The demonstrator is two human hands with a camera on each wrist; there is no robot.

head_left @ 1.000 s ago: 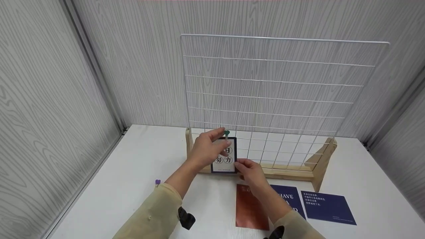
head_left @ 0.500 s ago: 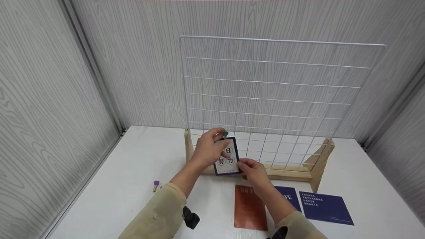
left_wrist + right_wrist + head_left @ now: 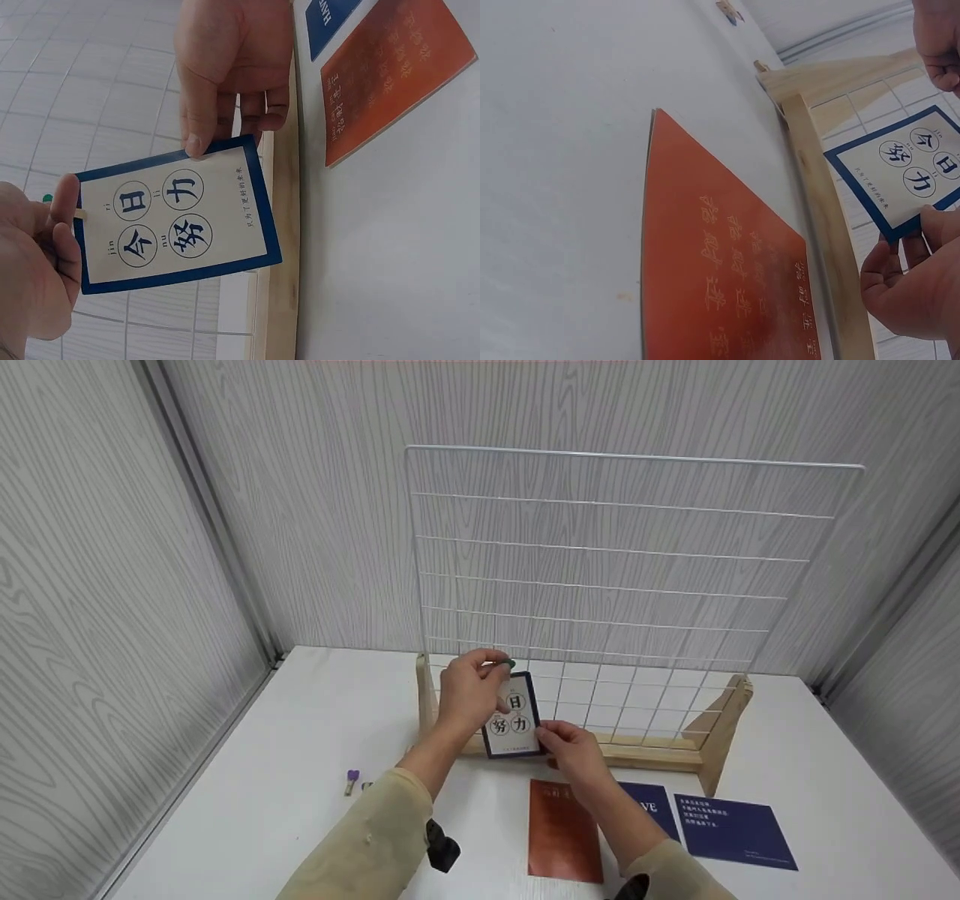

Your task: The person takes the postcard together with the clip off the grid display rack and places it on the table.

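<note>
A small card with a dark blue border and circled characters (image 3: 519,741) leans slightly in front of the lower left of a white wire grid (image 3: 634,457). My left hand (image 3: 469,694) pinches a small wooden clothespin with a green top (image 3: 511,664) at the card's upper edge; the fingers hide most of it. In the left wrist view, a bit of the clothespin's wood shows over the card's edge beside the fingertips. My right hand (image 3: 576,748) holds the card's lower right edge between thumb and fingers.
The grid stands in a wooden base (image 3: 652,759). On the white table lie an orange-red card (image 3: 561,840) and two dark blue cards, one (image 3: 654,802) partly under the right forearm, another (image 3: 739,834) farther right. Purple-topped clothespins (image 3: 352,777) lie near the left sleeve.
The card has gone from upright to slightly tilted, its lower end shifting right. My left fingers have drawn in on the clothespin's green top, covering more of it. The right hand keeps its hold.
</note>
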